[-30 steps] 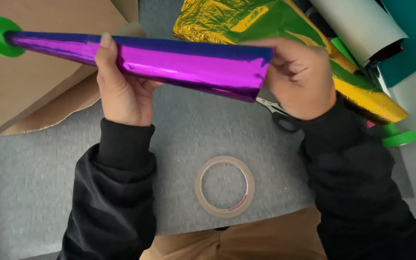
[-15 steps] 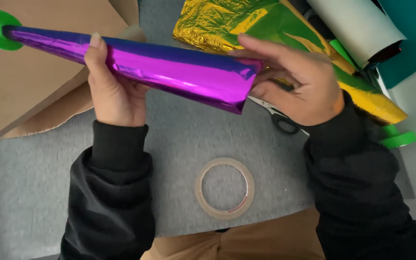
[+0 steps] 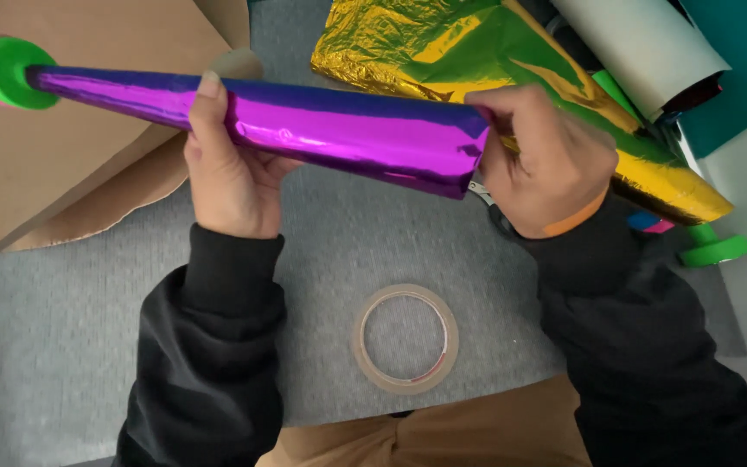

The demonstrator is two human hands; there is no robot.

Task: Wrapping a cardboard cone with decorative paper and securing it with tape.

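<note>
A long cone wrapped in shiny purple foil [image 3: 339, 130] lies across the view, narrow end at the upper left, where a green disc [image 3: 19, 73] sits on it. My left hand [image 3: 231, 169] grips the cone from below near its middle, thumb over the top. My right hand [image 3: 546, 164] is closed on the wide open end at the right. Both arms wear black sleeves.
A roll of clear tape [image 3: 405, 337] lies flat on the grey felt mat [image 3: 62, 329] below the cone. Brown cardboard pieces [image 3: 105, 173] lie upper left. Crumpled gold and green foil [image 3: 477, 52], a white paper roll [image 3: 641, 47], scissors and green discs [image 3: 715, 251] crowd the upper right.
My right hand shifted from beside the wide end to gripping it. My left thumb came over the top of the cone. The cone stayed in place.
</note>
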